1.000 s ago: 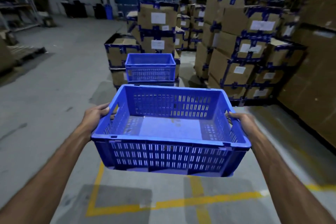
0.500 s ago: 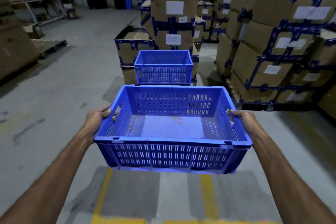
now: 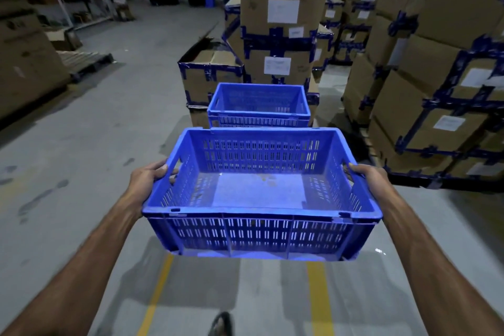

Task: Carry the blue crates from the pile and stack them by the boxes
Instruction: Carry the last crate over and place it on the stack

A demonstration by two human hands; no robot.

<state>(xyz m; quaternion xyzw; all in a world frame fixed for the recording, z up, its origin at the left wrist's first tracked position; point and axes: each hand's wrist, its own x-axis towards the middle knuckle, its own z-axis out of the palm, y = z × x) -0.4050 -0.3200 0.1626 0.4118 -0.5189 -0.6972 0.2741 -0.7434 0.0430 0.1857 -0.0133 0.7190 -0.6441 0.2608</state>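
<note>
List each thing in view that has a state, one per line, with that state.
Carried crate: empty, held level off the floor.
Left hand: grips the crate's left handle.
Right hand: grips its right handle.
Stacked crate: empty, upright by the boxes.
Open box: flap raised.
Tall boxes: taped shut, stacked.

Both arms outstretched; left hand (image 3: 146, 181) and right hand (image 3: 372, 181) fingers curled, gripping

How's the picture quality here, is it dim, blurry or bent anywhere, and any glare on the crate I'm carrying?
Head view: dim warehouse light with a blue cast; the carried crate is sharp, its floor showing a pale sheen; the left hand and right hand are clear; the cardboard boxes and far shelving are softer; wide-angle bending curves the edges; soft shadows lie under the crate.
</note>
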